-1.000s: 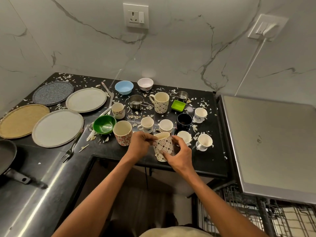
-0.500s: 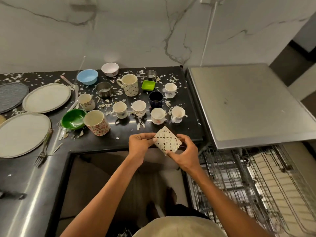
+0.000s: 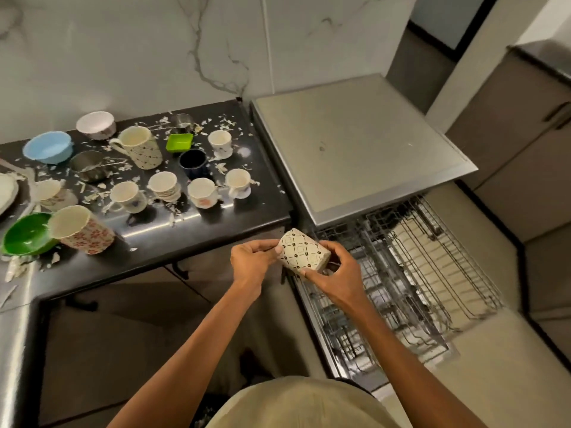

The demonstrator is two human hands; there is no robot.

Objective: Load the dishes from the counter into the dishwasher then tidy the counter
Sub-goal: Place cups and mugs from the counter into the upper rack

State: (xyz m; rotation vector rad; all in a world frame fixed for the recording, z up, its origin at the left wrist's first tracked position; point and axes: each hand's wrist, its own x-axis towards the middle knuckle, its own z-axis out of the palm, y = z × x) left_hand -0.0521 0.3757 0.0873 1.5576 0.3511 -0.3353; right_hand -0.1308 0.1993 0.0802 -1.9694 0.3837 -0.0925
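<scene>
Two hands hold one patterned mug (image 3: 302, 253) at centre frame, tipped on its side, off the table (image 3: 197, 230) and over the near-left corner of the dishwasher rack (image 3: 401, 273). Left hand (image 3: 251, 262) pinches the mug's left end with curled fingers; right hand (image 3: 338, 273) wraps round its lower right side. Rack: pulled out, wire tines visible, contents not clear from the blur. Table, left of frame, carries a floral mug (image 3: 82, 230) touching a green bowl (image 3: 27, 233), a blue bowl (image 3: 48, 147), a white bowl (image 3: 95, 125), a tall patterned mug (image 3: 140, 146), a dark cup (image 3: 194, 162), a green square dish (image 3: 179, 142), several small white cups and scattered pale scraps. Cups look empty inside.
</scene>
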